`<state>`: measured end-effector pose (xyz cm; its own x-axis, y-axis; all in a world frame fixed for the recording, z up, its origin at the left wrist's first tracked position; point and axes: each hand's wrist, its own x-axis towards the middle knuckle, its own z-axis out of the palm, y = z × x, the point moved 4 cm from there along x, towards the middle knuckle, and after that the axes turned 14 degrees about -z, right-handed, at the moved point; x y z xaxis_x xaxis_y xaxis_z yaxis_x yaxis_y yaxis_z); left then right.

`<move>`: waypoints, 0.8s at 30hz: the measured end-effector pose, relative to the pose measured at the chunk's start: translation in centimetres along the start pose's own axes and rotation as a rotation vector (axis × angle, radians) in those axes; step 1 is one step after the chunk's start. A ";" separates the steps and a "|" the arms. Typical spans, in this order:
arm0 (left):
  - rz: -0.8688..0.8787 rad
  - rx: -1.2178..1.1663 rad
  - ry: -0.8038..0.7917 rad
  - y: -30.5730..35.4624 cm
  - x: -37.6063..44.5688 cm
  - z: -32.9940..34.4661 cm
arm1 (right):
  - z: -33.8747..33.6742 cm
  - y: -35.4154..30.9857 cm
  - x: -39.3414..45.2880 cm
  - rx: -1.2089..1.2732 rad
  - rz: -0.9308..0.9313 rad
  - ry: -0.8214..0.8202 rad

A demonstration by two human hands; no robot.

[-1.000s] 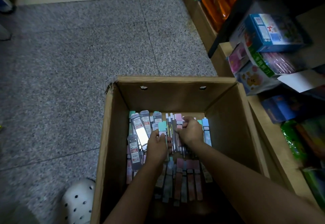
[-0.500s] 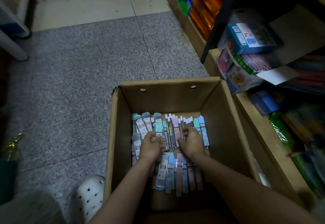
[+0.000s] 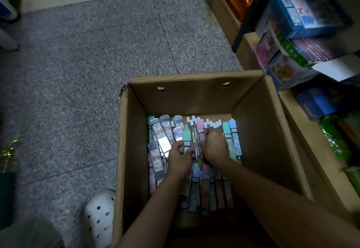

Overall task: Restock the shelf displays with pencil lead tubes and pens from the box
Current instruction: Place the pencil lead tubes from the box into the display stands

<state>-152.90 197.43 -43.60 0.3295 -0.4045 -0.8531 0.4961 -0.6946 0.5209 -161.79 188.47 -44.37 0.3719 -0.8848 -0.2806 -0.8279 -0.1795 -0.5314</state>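
An open cardboard box (image 3: 196,94) stands on the floor, its bottom covered with pencil lead tubes (image 3: 162,133) in clear, teal, pink and blue, and thin white-capped pens (image 3: 191,131). Both my hands are deep inside it. My left hand (image 3: 180,159) grips a teal-topped tube (image 3: 186,140) among the clear tubes. My right hand (image 3: 215,146) is curled over a bunch of the pens and pink tubes in the middle. A second row of tubes (image 3: 206,187) lies nearer to me, partly hidden by my forearms.
Wooden shelves (image 3: 288,111) run along the right, holding boxed goods (image 3: 303,16) and green packets (image 3: 335,140). Grey speckled floor (image 3: 87,62) spreads to the left. A white perforated clog (image 3: 100,214) sits by the box's near left corner.
The view has swung slightly. My hands stay in the box, with the right hand closing further over the pens and the left still on the teal tube.
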 end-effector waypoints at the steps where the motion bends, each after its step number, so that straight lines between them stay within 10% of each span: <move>1: 0.004 -0.006 0.005 0.0 0.0 0.0 | 0.1 0.0 0.1 -0.001 -0.004 0.002; 12: 0.119 0.150 -0.040 3.1 -2.7 0.2 | -5.6 -0.5 -2.6 0.421 -0.113 0.032; 24: 0.645 0.564 -0.507 17.1 -20.4 5.3 | -26.5 -7.1 -11.7 0.307 -0.393 0.297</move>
<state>-155.40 190.60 -17.42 -0.0455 -0.9192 -0.3911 -0.1548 -0.3802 0.9118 -171.38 188.68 -16.12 0.4558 -0.8679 0.1974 -0.4755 -0.4249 -0.7703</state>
